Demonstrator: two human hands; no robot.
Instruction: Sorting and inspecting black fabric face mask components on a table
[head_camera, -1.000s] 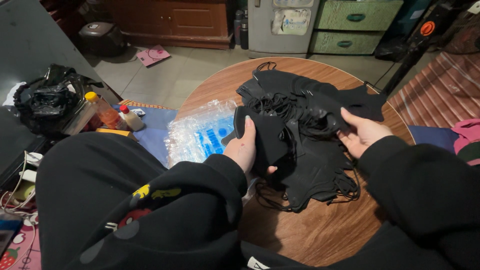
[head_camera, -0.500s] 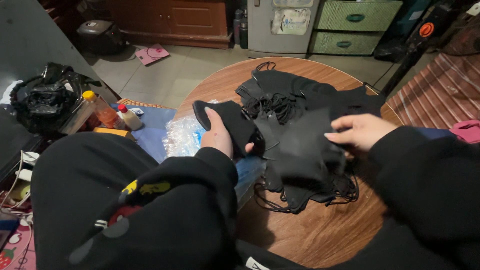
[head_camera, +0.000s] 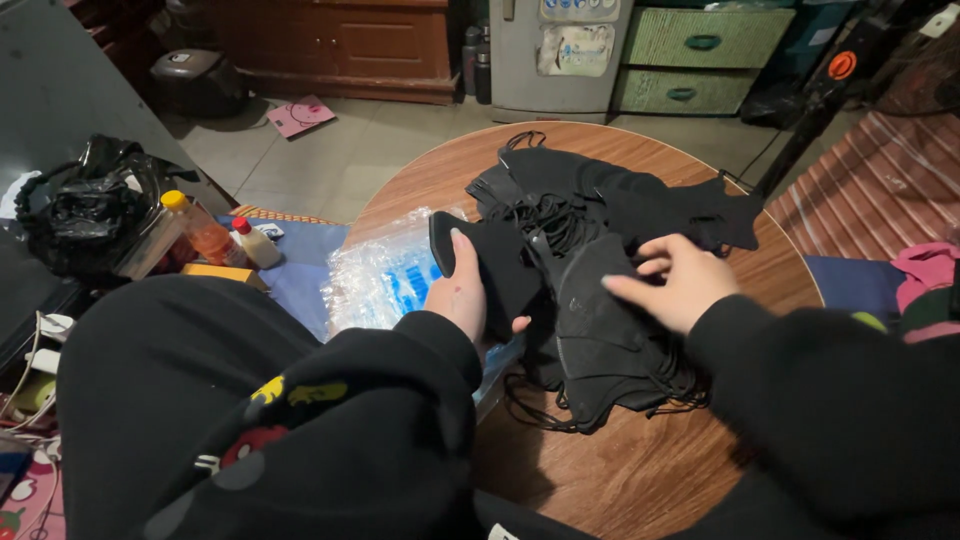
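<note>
Round wooden table (head_camera: 640, 470) carries a pile of black masks (head_camera: 600, 210). Left hand (head_camera: 462, 290) grips one mask (head_camera: 495, 262) beside a clear bag (head_camera: 385, 275); right hand (head_camera: 675, 280), fingers curled, pinches the near stack (head_camera: 600, 340).

Matt black cloth masks (head_camera: 600, 330) with thin elastic loops lie heaped on a round worktop (head_camera: 620, 480) of smooth, lightly glossy brown wood grain. At the worktop's left edge sits a crinkled bag (head_camera: 385, 275) of clear, shiny plastic with blue print. The sleeves (head_camera: 330, 420) nearest the camera are soft, matt black fabric.
</note>
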